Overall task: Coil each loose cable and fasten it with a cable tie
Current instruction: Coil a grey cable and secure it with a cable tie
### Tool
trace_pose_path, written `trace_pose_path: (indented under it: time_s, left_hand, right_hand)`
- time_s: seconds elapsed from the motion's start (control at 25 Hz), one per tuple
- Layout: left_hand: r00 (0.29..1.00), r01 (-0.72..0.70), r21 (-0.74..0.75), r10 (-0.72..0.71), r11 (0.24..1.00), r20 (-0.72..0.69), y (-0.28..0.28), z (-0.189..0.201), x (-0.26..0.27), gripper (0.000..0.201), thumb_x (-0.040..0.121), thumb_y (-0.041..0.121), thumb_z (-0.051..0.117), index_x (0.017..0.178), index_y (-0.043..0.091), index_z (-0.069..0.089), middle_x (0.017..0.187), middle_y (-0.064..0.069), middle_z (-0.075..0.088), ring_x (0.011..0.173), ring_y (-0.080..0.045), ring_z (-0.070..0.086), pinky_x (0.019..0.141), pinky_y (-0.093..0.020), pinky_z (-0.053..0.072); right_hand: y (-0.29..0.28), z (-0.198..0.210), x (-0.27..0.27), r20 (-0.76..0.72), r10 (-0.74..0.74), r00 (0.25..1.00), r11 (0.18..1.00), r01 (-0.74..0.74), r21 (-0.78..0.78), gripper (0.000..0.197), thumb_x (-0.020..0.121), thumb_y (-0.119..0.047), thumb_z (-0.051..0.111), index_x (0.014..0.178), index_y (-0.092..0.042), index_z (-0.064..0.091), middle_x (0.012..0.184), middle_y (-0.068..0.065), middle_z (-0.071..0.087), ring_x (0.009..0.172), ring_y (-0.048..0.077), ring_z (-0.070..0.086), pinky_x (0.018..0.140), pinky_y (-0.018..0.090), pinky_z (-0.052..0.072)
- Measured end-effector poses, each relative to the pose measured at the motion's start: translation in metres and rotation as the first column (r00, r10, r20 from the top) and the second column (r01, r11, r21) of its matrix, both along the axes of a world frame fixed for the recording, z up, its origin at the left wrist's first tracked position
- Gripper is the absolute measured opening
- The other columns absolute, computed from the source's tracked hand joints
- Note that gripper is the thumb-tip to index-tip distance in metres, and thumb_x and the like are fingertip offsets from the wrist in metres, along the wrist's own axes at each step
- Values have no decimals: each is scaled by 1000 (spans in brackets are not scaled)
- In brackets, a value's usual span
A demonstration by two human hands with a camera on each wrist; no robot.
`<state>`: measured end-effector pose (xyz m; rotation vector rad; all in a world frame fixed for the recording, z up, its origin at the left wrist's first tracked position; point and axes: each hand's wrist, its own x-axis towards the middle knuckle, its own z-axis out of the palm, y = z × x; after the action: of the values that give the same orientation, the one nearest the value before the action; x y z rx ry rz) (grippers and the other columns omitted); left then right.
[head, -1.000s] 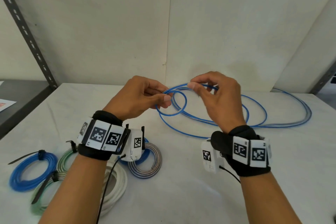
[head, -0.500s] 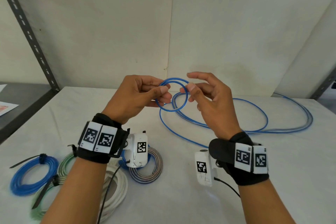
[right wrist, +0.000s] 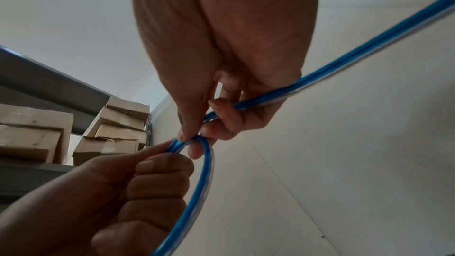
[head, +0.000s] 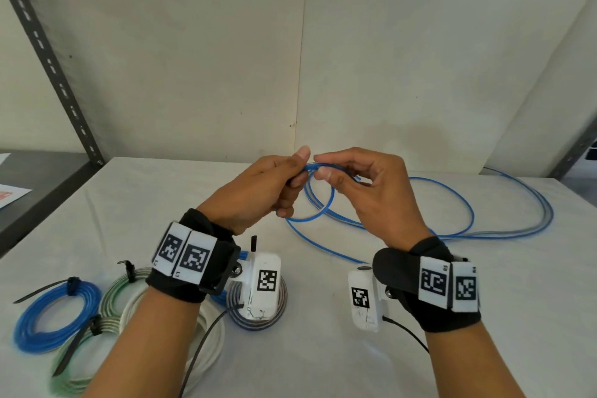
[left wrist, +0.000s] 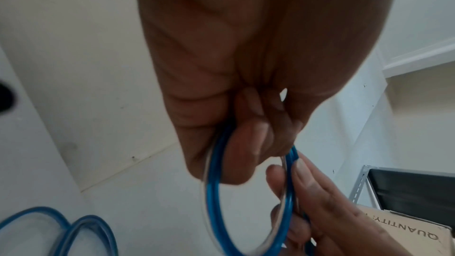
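Nearest the camera, on the table (head: 323,349), lie finished coils: a tied blue coil (head: 55,317), a green one (head: 80,362) and a white one (head: 206,329). Past them, both hands work above the table. The left hand (head: 258,191) pinches a small loop of the blue cable (head: 318,203); the right hand (head: 371,194) nips the strand beside it. Coiling has barely begun. Next, I judge, comes feeding more slack into another turn. Farther back, the loose length trails right. No containers show on the table.
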<state>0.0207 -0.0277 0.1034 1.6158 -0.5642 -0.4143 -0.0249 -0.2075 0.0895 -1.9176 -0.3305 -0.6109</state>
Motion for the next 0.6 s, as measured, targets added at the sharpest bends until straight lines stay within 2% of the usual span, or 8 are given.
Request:
trace_pose_path:
  time_s: [0.08,0.16,0.32,0.48,0.6]
  left_hand:
    - [1000,0,19,-1,1000,28,-1,1,-1,49,104,48,38,64,20,32,64,2,19,55,-15,19,50,-25,30]
    - [995,-18,64,12,998,101,-3,1,-3,48,104,46,37,65,19,30,63,3,20,54,-14,22,50,-23,35]
    - [959,-57,86,30,995,282,-4,-1,-2,48,101,49,36,66,16,32,61,4,26,53,-11,30,59,-25,46]
    - [954,-59,85,31,995,299,-4,-2,1,47,104,44,35,65,18,33,60,7,28,55,-9,31,63,-24,49]
    - [968,-70,27,62,997,244,-3,-1,4,46,107,39,35,65,18,31,62,3,27,54,-11,29,58,-25,46]
  right_hand:
    - [-2,2,-1,-16,1,1000,1000,-1,15,14,90,-15,74,103,-19,78,89,-6,77,84,12,70,81,31,57]
    - [-4,3,-2,11,-34,999,999,34,24,13,90,-16,74,101,-22,79,88,-6,76,81,16,68,78,30,56]
    - [-6,7,-3,105,-139,985,985,127,120,10,90,-15,75,98,-20,79,82,-4,74,76,22,59,71,17,47]
    - [0,3,-2,128,-225,966,953,191,236,11,90,-14,74,100,-15,79,82,-4,72,73,9,56,69,12,45]
    - [2,0,2,116,-251,961,932,207,298,10,91,-16,74,100,-18,78,85,1,73,77,19,61,72,18,49]
